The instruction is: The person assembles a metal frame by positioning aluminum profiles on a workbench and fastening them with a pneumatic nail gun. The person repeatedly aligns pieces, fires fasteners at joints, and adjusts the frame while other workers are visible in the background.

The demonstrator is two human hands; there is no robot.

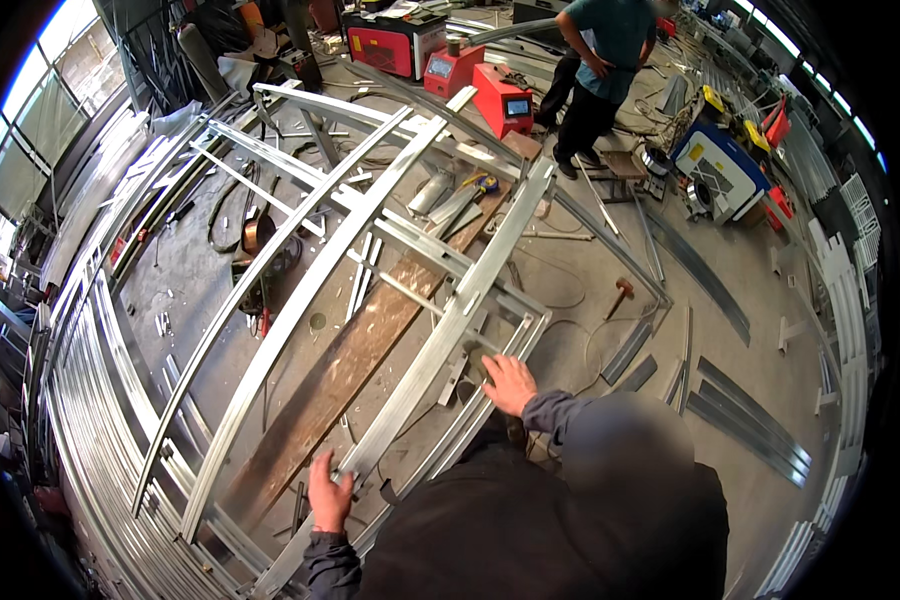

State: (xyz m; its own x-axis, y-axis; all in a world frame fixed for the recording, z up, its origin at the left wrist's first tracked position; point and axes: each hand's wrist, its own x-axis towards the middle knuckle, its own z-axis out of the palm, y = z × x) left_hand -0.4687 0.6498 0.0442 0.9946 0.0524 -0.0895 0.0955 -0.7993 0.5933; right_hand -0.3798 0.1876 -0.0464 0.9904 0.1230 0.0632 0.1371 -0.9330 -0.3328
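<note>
A wide silver metal bar (410, 385) slants across a large frame of joined metal tubes. My left hand (330, 491) lies over the lower part of this bar, fingers stretched out and thumb apart. To the right of the same bar, above the frame's near rails, is my right hand (511, 385), its fingers spread and nothing visible in it. Whether it touches metal I cannot tell. Short cross tubes (425, 245) join the wide bar to a long curved bar (300, 310) on the left. A brown plank (355, 360) shows beneath.
Long metal profiles (85, 400) lie stacked at the left. A hammer (621, 294) and loose grey strips (755, 420) are on the floor at right. Red machines (502, 100) stand at the back, near another person (605, 65). A blue-white machine (722, 170) stands farther right.
</note>
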